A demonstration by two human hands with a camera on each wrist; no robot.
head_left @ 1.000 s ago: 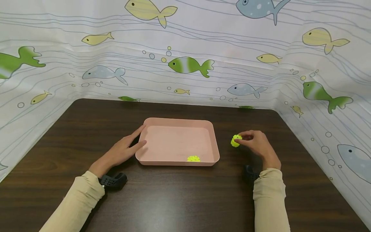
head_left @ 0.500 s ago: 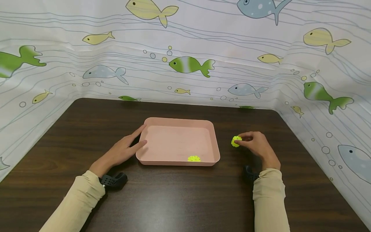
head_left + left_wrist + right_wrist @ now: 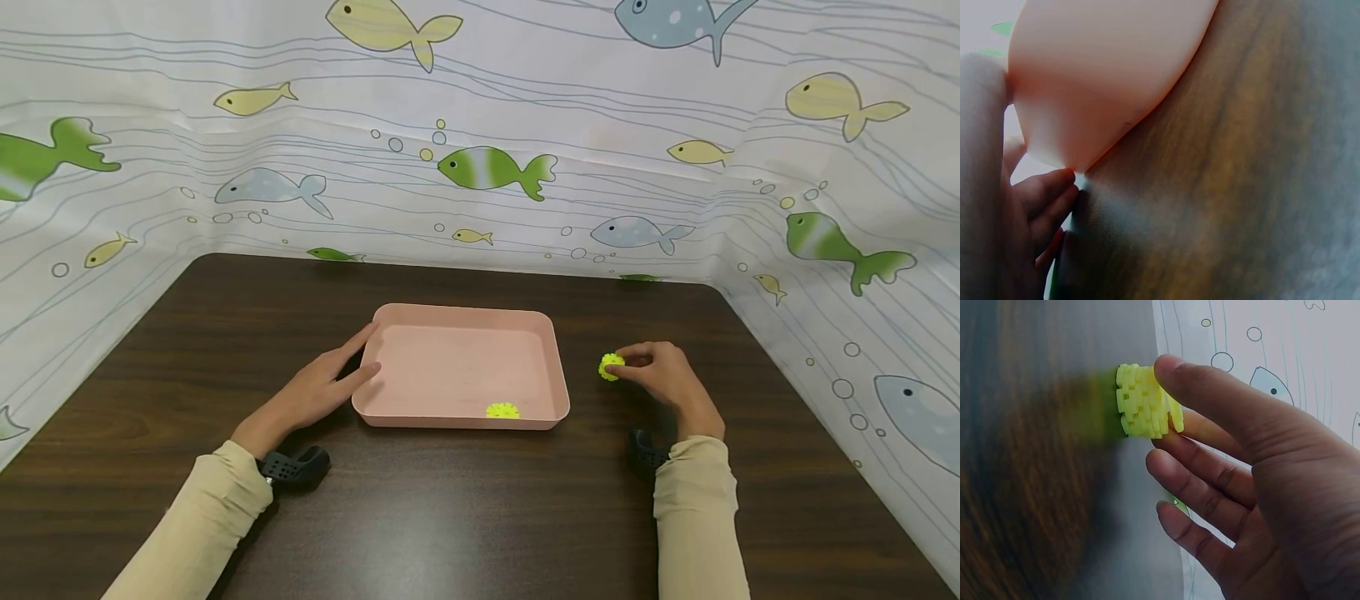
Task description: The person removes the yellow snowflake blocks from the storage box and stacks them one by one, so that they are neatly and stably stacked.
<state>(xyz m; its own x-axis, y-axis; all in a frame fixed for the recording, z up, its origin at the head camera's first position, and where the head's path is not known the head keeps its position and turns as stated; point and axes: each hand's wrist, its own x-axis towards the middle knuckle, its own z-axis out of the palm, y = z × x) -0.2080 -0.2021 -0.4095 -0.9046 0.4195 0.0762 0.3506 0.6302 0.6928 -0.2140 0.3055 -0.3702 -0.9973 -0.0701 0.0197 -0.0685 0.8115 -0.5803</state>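
A shallow pink tray [image 3: 459, 362] lies on the table. My left hand [image 3: 318, 390] holds its left side, the thumb over the rim and other fingers along the outer wall. Right of the tray, my right hand [image 3: 663, 372] pinches a short stack of neon-yellow notched plastic discs [image 3: 1140, 403] between thumb and fingers. In the right wrist view the discs are pressed face to face, the end one slightly splayed; the ring and little fingers are free. Another yellow notched piece [image 3: 502, 411] sits in the tray by the front wall, which partly hides it.
A dark wood-grain table [image 3: 480, 517] lies under everything. White fish-printed sheeting [image 3: 480, 108] stands along its back and both sides. Black wrist straps [image 3: 296, 468] are on both wrists, below beige sleeves [image 3: 202, 508].
My right hand and the yellow stack have sunk very slightly toward the table. The left hand and tray keep their places.
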